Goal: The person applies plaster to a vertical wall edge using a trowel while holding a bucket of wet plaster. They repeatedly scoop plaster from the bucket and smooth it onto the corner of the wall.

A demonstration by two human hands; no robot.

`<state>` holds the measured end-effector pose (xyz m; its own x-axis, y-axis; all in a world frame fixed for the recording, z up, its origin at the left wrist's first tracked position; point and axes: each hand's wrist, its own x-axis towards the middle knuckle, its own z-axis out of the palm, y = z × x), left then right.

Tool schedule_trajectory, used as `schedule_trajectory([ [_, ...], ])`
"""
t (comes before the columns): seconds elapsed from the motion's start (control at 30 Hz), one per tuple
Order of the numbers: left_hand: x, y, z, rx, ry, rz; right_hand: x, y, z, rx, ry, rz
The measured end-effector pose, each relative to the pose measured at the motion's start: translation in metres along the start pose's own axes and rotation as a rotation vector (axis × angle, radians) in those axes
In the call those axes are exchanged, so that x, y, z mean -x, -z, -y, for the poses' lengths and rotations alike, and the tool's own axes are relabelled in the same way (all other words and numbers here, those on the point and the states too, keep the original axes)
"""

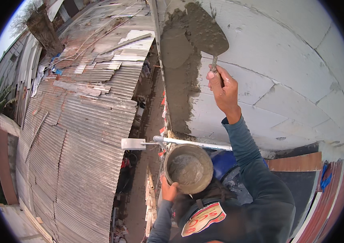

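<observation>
Single head-worn fisheye view, looking steeply down from high beside a wall.

Mounted on the head, left of a side-by-side pair; upright, unmirrored, facing down and forward along a white block wall (285, 60) filling the upper right. Close to the right hand (224, 91) raised mid-frame and the left hand (168, 190) near the lower edge, forearms entering from below. Far below on the left, corrugated metal roofs (83, 121) and a narrow alley (143, 182), seen from well above. Straight edges bent toward the dark circular rim. No second view supplied, so no shared area to compare.
</observation>
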<state>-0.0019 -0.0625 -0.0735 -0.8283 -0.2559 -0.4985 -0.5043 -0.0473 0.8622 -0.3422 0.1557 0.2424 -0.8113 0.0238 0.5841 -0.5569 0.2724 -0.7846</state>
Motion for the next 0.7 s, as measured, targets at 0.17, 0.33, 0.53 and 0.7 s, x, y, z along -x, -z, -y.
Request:
schedule_trajectory([
  [0.17,-0.006,0.001,0.008,-0.035,-0.034,-0.04,0.023,0.023,0.013,-0.023,-0.107,0.156],
  [0.33,0.0,-0.003,-0.01,0.008,-0.002,-0.017,0.057,0.02,-0.006,0.17,-0.035,0.273],
  [0.53,0.005,-0.001,-0.018,0.007,0.049,-0.023,0.06,-0.015,-0.01,0.241,0.003,0.309],
  [0.7,0.001,-0.001,-0.007,-0.037,0.049,-0.033,0.038,-0.01,0.01,0.19,-0.229,0.458],
])
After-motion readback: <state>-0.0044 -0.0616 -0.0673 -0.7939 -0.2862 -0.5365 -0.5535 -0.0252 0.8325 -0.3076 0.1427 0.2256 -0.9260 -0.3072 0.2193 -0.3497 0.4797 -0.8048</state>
